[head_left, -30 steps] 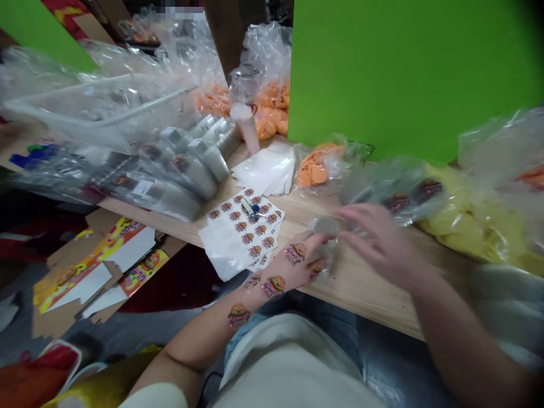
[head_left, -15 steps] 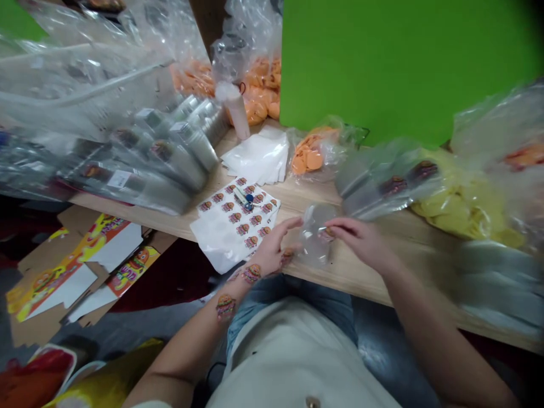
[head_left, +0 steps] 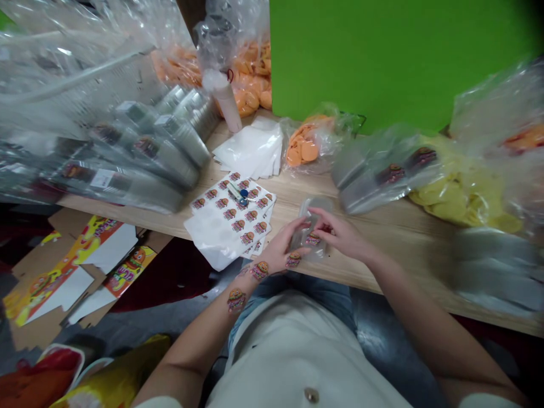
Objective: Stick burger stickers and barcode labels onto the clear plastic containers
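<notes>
Both my hands hold a small clear plastic container [head_left: 313,211] over the wooden table [head_left: 382,238], near its front edge. My left hand [head_left: 283,249] grips its left side, with burger stickers stuck on the back of the hand and along the forearm. My right hand [head_left: 342,233] pinches the container's right side, fingers closed on it. A burger sticker [head_left: 313,239] shows on the container between the two hands. A sticker sheet [head_left: 238,212] with several burger stickers lies just left of my left hand, with small scissors [head_left: 238,195] on it.
Stacks of clear containers in plastic wrap [head_left: 140,153] fill the left of the table. Bags of orange discs [head_left: 306,148] and yellow discs [head_left: 463,198] sit at the back, with white sheets [head_left: 255,148] and a green board [head_left: 382,56]. Printed cardboard [head_left: 72,272] lies on the floor.
Both hands drew the clear container closer to the table's front edge and closed on it. The camera view tilted down and shifted slightly.
</notes>
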The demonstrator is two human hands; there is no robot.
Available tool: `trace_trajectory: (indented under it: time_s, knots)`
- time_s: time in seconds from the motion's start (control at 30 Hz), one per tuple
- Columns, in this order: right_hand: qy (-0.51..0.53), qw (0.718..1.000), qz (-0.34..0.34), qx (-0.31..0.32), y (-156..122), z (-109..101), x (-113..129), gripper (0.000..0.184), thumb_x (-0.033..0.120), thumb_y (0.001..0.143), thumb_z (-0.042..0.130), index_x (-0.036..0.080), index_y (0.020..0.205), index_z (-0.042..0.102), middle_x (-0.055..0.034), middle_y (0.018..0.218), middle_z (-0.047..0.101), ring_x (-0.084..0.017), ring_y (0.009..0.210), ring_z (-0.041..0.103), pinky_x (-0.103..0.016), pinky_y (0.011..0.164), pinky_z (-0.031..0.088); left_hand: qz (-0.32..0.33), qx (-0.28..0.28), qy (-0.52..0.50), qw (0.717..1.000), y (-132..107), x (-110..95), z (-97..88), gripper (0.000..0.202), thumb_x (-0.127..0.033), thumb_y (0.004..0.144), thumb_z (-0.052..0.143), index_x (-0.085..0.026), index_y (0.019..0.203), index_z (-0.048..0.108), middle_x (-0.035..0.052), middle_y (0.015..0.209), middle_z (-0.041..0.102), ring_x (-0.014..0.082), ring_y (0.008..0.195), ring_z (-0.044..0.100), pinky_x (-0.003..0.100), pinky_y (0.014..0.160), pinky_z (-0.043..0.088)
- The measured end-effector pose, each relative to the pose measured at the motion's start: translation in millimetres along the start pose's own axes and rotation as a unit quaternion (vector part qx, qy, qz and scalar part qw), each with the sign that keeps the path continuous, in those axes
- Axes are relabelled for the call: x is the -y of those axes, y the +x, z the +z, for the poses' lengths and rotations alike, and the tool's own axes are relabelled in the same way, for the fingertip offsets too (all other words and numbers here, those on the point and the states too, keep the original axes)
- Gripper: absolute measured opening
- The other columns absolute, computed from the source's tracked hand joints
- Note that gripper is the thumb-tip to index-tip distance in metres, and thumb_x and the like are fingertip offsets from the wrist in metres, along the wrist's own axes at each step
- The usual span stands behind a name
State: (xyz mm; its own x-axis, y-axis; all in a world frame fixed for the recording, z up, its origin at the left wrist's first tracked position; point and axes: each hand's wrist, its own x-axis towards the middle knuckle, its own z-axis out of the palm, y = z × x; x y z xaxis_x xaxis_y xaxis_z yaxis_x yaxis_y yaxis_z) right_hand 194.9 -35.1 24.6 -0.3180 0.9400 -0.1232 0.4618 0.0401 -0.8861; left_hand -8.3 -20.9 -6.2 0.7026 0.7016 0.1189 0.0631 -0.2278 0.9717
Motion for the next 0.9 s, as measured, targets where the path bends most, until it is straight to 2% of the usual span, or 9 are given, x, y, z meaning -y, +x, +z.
trace_trajectory:
  time_s: [0.27,0.4,0.43,0.5,0.57,0.67,0.73,0.8,0.9]
  knots:
    - [-0.143,0.989,-0.025,-0.020,-7.7,7.3,5.3,0.049,0.023,0.084,0.046,0.024,0.132,0.035,-0.0021,0.087,0.062,-0.017,0.078,0.058,-0.033,0.073,0.047,-0.015,-0.070,0.081,0.994,5.4,-0.7,8.9,0.062,-0.034,0.081,0.057,-0.022,0.135,0.029,0.0105,0.123,0.053,0.0237,0.116,0.046,0.042,0.100,0.034]
    - [-0.305,0.928,-0.040,-0.210,-23.4,9.1,7.6,0.061,0.031,0.082,0.052,0.023,0.137,0.028,-0.0122,0.117,0.052,-0.027,0.107,0.049,-0.045,0.090,0.040,-0.042,-0.075,0.050,0.995,7.2,1.2,12.3,0.064,-0.031,0.081,0.057,-0.021,0.136,0.026,0.0103,0.121,0.054,0.0237,0.117,0.046,0.042,0.099,0.035]
    - [-0.314,0.921,-0.039,-0.227,-27.2,11.2,7.3,0.068,0.035,0.080,0.055,0.021,0.139,0.024,-0.0135,0.120,0.050,-0.029,0.109,0.047,-0.047,0.091,0.039,-0.044,-0.074,0.038,0.996,7.0,1.3,12.2,0.064,-0.031,0.080,0.058,-0.021,0.135,0.027,0.0104,0.121,0.054,0.0235,0.117,0.046,0.041,0.099,0.035]
    - [-0.313,0.931,-0.045,-0.180,-32.8,17.5,6.9,0.081,0.041,0.074,0.062,0.020,0.140,0.020,-0.0137,0.122,0.050,-0.030,0.111,0.046,-0.048,0.092,0.039,-0.036,-0.087,0.018,0.995,5.3,0.2,9.1,0.061,-0.030,0.080,0.058,-0.022,0.134,0.031,0.0102,0.125,0.051,0.0225,0.118,0.046,0.040,0.099,0.035]
    - [-0.306,0.943,-0.052,-0.121,-35.3,24.2,7.9,0.080,0.040,0.073,0.064,0.021,0.139,0.022,-0.0122,0.123,0.051,-0.030,0.113,0.045,-0.048,0.092,0.039,-0.038,-0.144,0.016,0.989,1.8,-3.5,1.9,0.053,-0.030,0.080,0.057,-0.023,0.129,0.038,0.0099,0.128,0.048,0.0218,0.119,0.045,0.038,0.098,0.036]
    - [-0.266,0.950,-0.067,-0.152,-36.4,28.4,14.1,0.074,0.033,0.078,0.060,0.023,0.139,0.021,-0.0103,0.126,0.050,-0.026,0.117,0.044,-0.046,0.097,0.037,-0.093,-0.237,-0.029,0.967,-3.5,-16.0,-11.9,0.043,-0.033,0.080,0.058,-0.021,0.120,0.047,0.0103,0.120,0.052,0.0204,0.110,0.051,0.035,0.089,0.043]
    - [-0.227,0.952,-0.091,-0.182,-37.7,26.7,20.2,0.078,0.033,0.078,0.060,0.023,0.141,0.016,-0.0100,0.129,0.048,-0.024,0.119,0.043,-0.044,0.100,0.036,-0.132,-0.192,-0.152,0.961,-4.1,-28.8,-17.9,0.045,-0.033,0.076,0.062,-0.020,0.118,0.049,0.0108,0.111,0.058,0.0194,0.100,0.057,0.033,0.083,0.046]
    - [-0.208,0.954,-0.117,-0.184,-39.8,23.3,25.9,0.078,0.031,0.078,0.060,0.024,0.141,0.014,-0.0096,0.132,0.045,-0.024,0.121,0.042,-0.044,0.101,0.035,-0.157,-0.092,-0.287,0.940,-1.0,-42.5,-19.2,0.048,-0.031,0.072,0.067,-0.017,0.115,0.052,0.0110,0.104,0.062,0.0184,0.091,0.062,0.031,0.079,0.048]
    - [-0.220,0.951,-0.137,-0.169,-44.9,17.0,30.9,0.075,0.027,0.079,0.058,0.026,0.141,0.015,-0.0085,0.133,0.044,-0.023,0.121,0.041,-0.044,0.102,0.035,-0.189,-0.034,-0.364,0.912,7.4,-57.4,-15.7,0.043,-0.028,0.065,0.074,-0.013,0.103,0.060,0.0088,0.091,0.066,0.0153,0.078,0.064,0.027,0.074,0.049]
